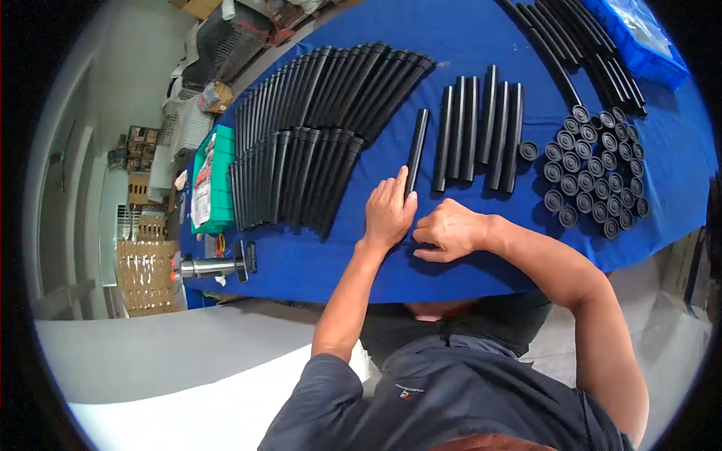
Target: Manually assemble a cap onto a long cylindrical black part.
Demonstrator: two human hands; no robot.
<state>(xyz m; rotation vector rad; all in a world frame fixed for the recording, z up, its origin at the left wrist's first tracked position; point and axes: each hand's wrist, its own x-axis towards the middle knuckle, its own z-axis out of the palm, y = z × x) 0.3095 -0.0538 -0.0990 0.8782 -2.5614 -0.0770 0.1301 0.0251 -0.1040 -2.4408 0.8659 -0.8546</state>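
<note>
A single black tube (pixel 418 144) lies on the blue cloth, pointing away from me. My left hand (pixel 388 215) grips its near part, with the index finger along one side and the thumb on the other. Close by on the right, my right hand (pixel 453 231) is closed with its fingers curled under; what they hold, if anything, is hidden. Several loose black tubes (pixel 481 128) lie side by side just beyond my right hand. Right of them are many round black caps with ringed faces (pixel 594 165), one cap (pixel 529 151) lying apart near the tubes.
Two overlapping rows of black tubes with collared ends (pixel 308 98) cover the table's left side. A green crate (pixel 218 180) stands at the left edge, near a metal clamp-like device (pixel 214 267). More black tubes (pixel 556 52) and a blue crate (pixel 639 37) are at the far right.
</note>
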